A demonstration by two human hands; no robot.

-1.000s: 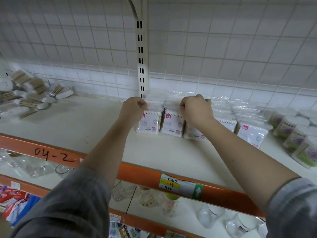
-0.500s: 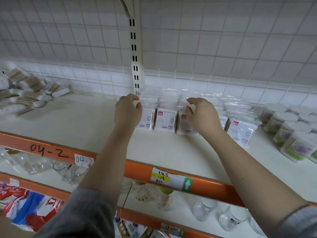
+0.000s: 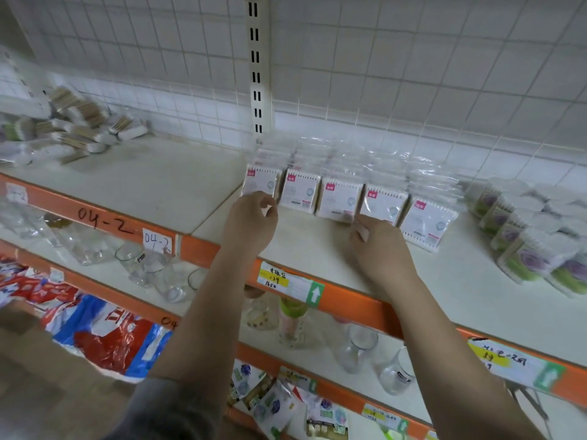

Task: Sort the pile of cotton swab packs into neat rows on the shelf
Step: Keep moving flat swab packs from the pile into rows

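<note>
A row of white cotton swab packs [image 3: 340, 198] in clear bags stands along the back of the white shelf [image 3: 152, 188], several deep. A loose pile of swab packs [image 3: 76, 128] lies at the far left of the shelf. My left hand [image 3: 251, 222] hovers at the foot of the leftmost pack [image 3: 262, 182], fingers loosely curled, holding nothing. In front of the fourth pack [image 3: 384, 204] is my right hand [image 3: 379, 246], its fingertips close to the pack's base and empty. The rightmost pack [image 3: 427, 222] leans forward out of line.
Rows of green and purple swab tubs [image 3: 524, 246] fill the shelf's right end. A slotted upright [image 3: 255, 65] runs up the grid back wall. The orange shelf edge [image 3: 349, 300] carries price labels. Glass cups [image 3: 355, 347] and coloured bags [image 3: 104, 335] sit on the shelves below.
Both hands have let go of the pack tops and drawn back toward me, down to the foot of the row. The view has shifted to the left and lower.
</note>
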